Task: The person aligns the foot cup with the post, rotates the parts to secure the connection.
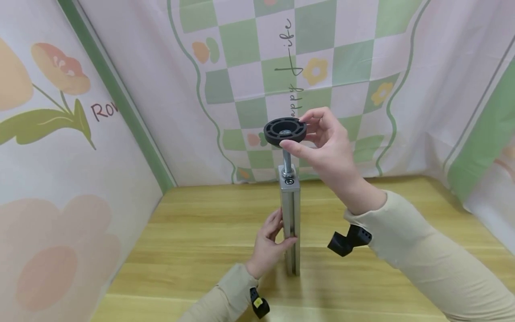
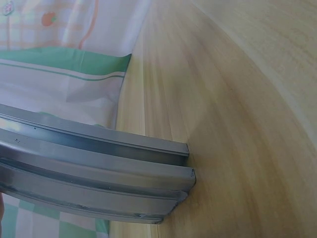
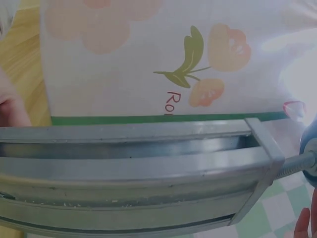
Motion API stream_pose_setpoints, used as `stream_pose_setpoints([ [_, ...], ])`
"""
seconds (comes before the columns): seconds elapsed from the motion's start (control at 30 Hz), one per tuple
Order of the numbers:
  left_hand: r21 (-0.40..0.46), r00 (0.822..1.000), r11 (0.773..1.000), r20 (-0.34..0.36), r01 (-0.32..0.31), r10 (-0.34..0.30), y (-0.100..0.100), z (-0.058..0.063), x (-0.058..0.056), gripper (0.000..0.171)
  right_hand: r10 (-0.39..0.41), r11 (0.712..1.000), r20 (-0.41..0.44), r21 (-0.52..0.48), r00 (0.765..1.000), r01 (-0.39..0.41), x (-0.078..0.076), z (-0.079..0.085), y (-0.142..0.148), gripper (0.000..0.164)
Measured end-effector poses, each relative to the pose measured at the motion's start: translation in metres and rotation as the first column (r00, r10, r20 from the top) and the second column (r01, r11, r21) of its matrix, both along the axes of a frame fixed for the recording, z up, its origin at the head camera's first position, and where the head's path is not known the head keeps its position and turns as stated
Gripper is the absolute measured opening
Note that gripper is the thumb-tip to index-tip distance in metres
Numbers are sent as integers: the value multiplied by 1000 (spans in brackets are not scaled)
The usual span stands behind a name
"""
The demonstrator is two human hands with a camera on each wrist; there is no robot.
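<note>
An aluminium profile with slotted sides stands upright on the wooden table. Its top carries a metal end plate with a bolt head in it. A threaded rod rises from the plate to a round black levelling foot, hollow side up. My right hand pinches the foot's rim between thumb and fingers. Lower down, my left hand grips the profile, thumb on the near side and fingers behind. In the left wrist view the profile's lower end meets the tabletop.
The wooden table spreads around the profile. Behind it hangs a curtain with green checks and flowers. A flowered cloth panel stands at the left. Black camera mounts sit at both wrists.
</note>
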State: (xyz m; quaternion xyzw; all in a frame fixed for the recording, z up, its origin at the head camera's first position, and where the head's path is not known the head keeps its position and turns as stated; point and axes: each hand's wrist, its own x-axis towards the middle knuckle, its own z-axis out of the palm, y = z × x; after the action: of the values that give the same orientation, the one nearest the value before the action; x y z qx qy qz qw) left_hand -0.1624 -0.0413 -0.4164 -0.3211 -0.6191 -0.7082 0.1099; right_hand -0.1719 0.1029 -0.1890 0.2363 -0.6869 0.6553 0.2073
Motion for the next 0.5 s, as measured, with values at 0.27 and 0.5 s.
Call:
stream_pose_setpoints([
  [0.27,0,1000,1000,-7,3,-3,0,-2,-1,80,-139,989,-68,41,988,142,4,1,-7,41],
  [0.5,3,1000,1000,-6,-6,6,0,-2,-1,81,-210,974,-151,54,966,221,4,1,-11,44],
])
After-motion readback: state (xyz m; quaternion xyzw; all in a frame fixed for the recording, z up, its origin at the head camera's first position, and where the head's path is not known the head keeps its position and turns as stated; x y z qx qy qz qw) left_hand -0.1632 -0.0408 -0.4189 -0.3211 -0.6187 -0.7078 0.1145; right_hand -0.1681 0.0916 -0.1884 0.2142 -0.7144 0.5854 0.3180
